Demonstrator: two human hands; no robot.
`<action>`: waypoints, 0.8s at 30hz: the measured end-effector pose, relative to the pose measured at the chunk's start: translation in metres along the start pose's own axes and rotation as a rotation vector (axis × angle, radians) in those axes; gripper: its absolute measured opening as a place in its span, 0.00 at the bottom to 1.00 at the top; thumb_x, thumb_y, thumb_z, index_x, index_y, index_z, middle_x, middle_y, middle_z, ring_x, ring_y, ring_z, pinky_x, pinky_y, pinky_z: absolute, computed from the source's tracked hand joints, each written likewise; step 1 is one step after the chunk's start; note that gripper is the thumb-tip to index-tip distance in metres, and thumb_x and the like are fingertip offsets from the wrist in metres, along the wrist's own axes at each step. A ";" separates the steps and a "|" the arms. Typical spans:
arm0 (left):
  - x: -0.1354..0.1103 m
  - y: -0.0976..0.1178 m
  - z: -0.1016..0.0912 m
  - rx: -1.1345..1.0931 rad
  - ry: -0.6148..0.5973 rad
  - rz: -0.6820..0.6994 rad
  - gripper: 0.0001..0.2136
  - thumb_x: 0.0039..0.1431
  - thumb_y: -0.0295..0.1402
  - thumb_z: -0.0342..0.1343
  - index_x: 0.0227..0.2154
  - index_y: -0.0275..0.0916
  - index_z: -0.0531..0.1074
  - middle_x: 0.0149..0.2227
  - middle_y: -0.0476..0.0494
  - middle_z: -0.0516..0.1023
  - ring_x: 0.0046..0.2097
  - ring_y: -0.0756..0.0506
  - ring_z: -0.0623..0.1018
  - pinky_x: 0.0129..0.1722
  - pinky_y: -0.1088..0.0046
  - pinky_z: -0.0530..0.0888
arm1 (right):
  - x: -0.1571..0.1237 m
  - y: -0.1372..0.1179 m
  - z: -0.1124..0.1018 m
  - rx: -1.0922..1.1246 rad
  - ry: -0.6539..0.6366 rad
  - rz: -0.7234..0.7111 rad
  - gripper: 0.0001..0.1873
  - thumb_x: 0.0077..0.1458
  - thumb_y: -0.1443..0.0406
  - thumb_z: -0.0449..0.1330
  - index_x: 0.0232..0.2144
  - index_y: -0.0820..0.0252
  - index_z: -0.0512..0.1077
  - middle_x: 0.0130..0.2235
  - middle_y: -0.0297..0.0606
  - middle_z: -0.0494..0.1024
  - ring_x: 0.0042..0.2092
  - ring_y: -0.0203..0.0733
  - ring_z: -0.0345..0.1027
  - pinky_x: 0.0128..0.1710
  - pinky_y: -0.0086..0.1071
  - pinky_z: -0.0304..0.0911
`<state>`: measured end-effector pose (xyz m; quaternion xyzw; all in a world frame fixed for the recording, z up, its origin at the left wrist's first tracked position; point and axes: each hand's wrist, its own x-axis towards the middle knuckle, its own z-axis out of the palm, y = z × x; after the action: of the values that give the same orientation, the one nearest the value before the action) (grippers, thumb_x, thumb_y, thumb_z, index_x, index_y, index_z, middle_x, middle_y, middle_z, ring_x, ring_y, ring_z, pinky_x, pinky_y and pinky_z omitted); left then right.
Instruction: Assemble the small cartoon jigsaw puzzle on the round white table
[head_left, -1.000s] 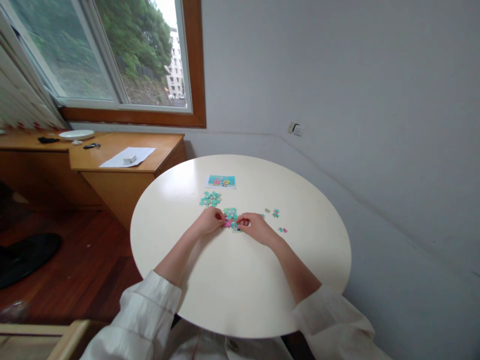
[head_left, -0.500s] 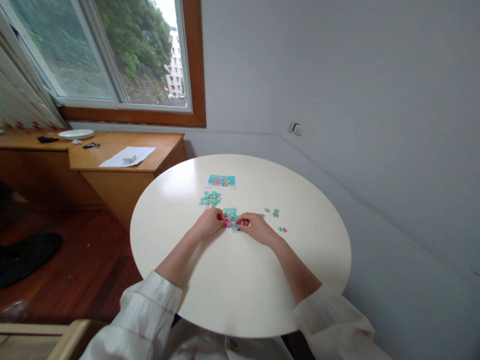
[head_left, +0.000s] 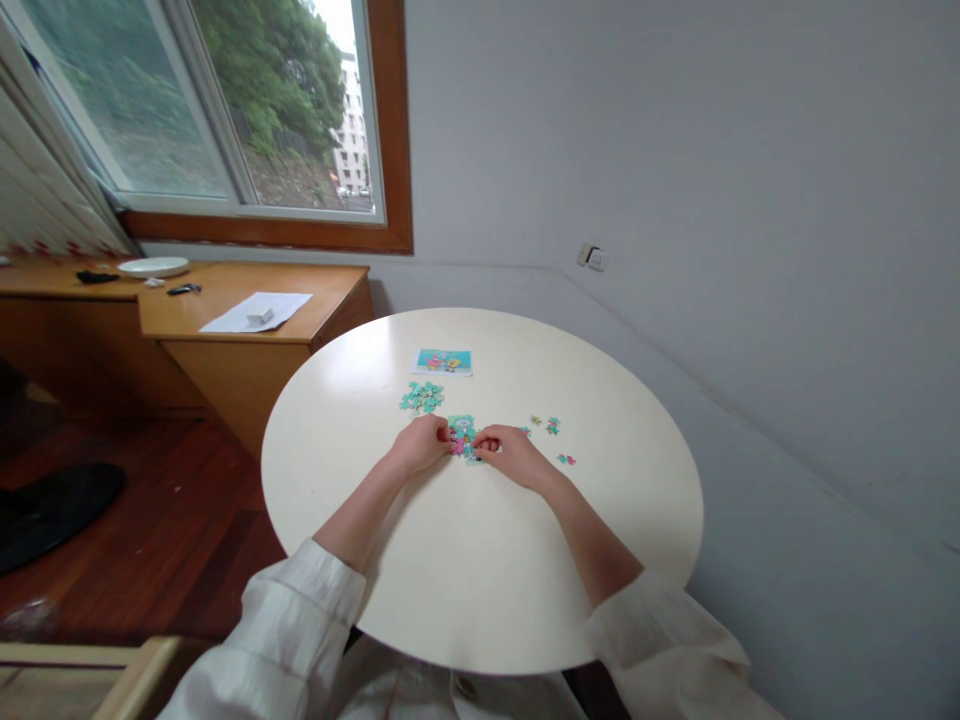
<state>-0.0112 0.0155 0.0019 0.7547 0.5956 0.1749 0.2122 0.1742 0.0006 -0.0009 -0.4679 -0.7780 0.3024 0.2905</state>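
Note:
A small joined section of jigsaw puzzle, green, pink and teal with cartoon figures, lies flat on the round white table. My left hand is closed at its left edge, thumb and fingertips on the pieces there. Opposite it, my right hand pinches at the right edge, its curled fingers covering part of the pieces. Exactly which pieces are under the fingertips is too small to tell. A heap of loose puzzle pieces lies just beyond my left hand.
Behind the heap lies a printed picture card. Several stray puzzle pieces are scattered right of my right hand, one pink and teal piece nearer me. A wooden desk with paper adjoins the table at the left.
The whole view shifts very slightly. Both hands stay at the two edges of the joined puzzle section, with barely any finger movement visible.

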 end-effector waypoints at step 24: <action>-0.002 0.001 0.000 -0.018 0.026 -0.011 0.08 0.45 0.36 0.58 0.20 0.38 0.69 0.24 0.50 0.73 0.30 0.48 0.70 0.26 0.77 0.61 | -0.002 0.001 -0.001 -0.030 0.022 0.041 0.08 0.48 0.65 0.55 0.27 0.61 0.74 0.25 0.34 0.74 0.27 0.33 0.62 0.28 0.26 0.55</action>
<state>-0.0108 0.0134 0.0023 0.7473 0.6007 0.1888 0.2123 0.1769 -0.0005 -0.0014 -0.4913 -0.7694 0.2914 0.2859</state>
